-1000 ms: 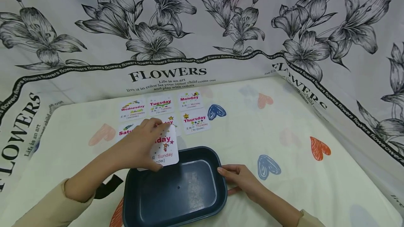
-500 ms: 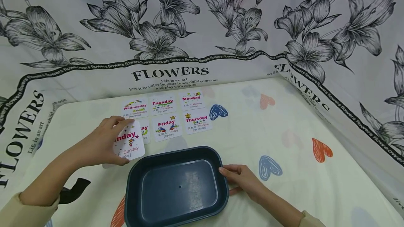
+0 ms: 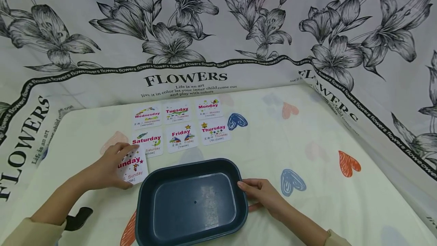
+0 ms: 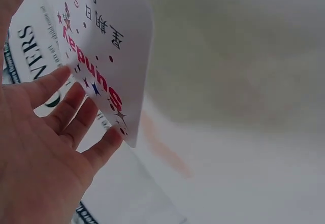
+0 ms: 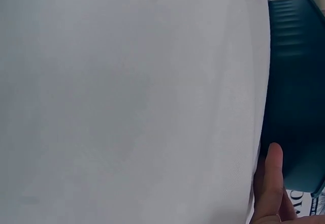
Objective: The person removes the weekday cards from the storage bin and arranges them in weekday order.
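My left hand (image 3: 104, 167) pinches the Sunday card (image 3: 134, 168) between thumb and fingertips along its edges. Part of the card is hidden behind the hand; in the left wrist view the Sunday card (image 4: 109, 46) shows its printed face tilted. Just beyond it lies the Saturday card (image 3: 154, 143), partly overlapped by it in the head view. My right hand (image 3: 264, 194) holds the right side of a dark blue plastic tray (image 3: 194, 203), fingertips at its rim. In the right wrist view a finger rests against the outer wall of the tray (image 5: 297, 102).
Two rows of day cards lie flat: Wednesday (image 3: 147, 117), Tuesday (image 3: 177, 113), Monday (image 3: 209, 108) at the back, then Friday (image 3: 182, 137) and Thursday (image 3: 216, 131) beside Saturday. A heart-print cloth (image 3: 259, 143) covers the surface. Flower-print fabric (image 3: 232, 22) rises behind.
My left hand has carried the Sunday card left from over the tray, then slightly down and nearer, uncovering the Friday and Saturday cards. The right hand stays at the tray.
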